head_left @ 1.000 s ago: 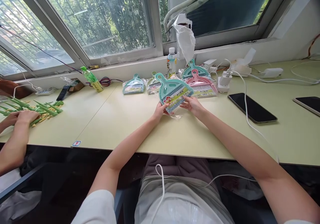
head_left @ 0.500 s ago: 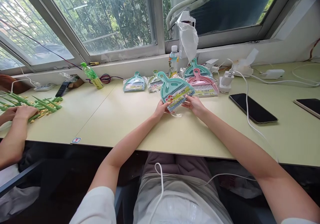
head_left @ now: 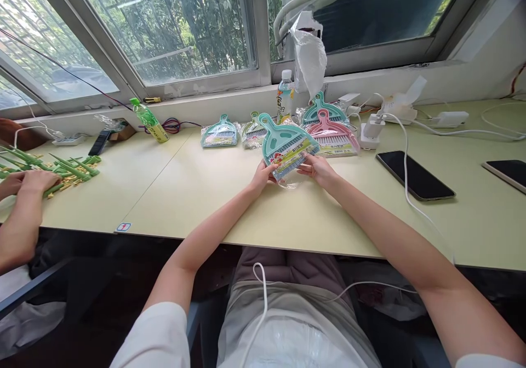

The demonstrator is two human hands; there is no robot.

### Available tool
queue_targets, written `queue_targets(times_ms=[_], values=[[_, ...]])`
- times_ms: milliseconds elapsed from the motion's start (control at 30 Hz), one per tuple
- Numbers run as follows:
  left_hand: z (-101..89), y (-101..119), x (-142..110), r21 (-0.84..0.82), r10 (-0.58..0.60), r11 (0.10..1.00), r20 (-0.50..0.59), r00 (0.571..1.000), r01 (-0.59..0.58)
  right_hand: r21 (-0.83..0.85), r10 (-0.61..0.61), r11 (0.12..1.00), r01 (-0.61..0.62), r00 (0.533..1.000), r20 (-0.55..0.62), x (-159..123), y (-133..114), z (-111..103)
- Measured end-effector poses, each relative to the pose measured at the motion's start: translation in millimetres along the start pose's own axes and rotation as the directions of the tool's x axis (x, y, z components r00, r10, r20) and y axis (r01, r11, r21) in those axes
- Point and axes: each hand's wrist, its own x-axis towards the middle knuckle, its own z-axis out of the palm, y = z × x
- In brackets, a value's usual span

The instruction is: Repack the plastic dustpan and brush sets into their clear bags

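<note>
I hold a teal mini dustpan-and-brush set point(head_left: 284, 143) in a clear plastic wrapper, tilted up over the pale green table point(head_left: 197, 193). My left hand point(head_left: 263, 176) pinches its lower left edge. Its lower right edge sits in the closed fingers of my right hand point(head_left: 317, 168). Behind it lie more wrapped sets: a pink one point(head_left: 332, 135), a teal one point(head_left: 322, 110) and two smaller ones point(head_left: 219, 134) by the window ledge.
A black phone point(head_left: 414, 174) on a white cable lies to the right, another phone point(head_left: 506, 173) at the far right edge. Chargers point(head_left: 373, 130) and two bottles point(head_left: 148, 120) stand near the ledge. At the left, another person's hands point(head_left: 30, 182) rest on green sticks point(head_left: 69, 168).
The held set has dropped slightly toward the table with both hands still on it. The camera view shifted a little.
</note>
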Motion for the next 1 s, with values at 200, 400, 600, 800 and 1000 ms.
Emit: queue_targets(times_ms=[200,400,600,800,1000], values=[[-24.3,9,17,-0.319,0.041,0.940,-0.255,0.966,-0.124,-0.234,-0.035,0.969,0.085,0.977,0.209,-3,-16,-1],[-69.9,17,30,-0.436,-0.114,0.898,-0.099,0.989,0.060,-0.715,-0.724,0.307,0.628,0.642,0.254,-5,-10,-4],[-77.2,11,33,-0.381,-0.210,0.895,0.101,0.972,0.233,-0.692,-0.703,-0.005,0.722,0.490,0.516,8,1,-13],[-79.5,10,32,-0.273,-0.161,0.937,0.222,0.962,0.220,-0.524,-0.690,0.402,0.751,0.625,0.365,0,-8,-9],[-79.0,11,22,-0.074,-0.164,0.979,0.275,0.947,0.191,-0.580,-0.670,0.482,0.656,0.703,0.239,1,-9,-12]])
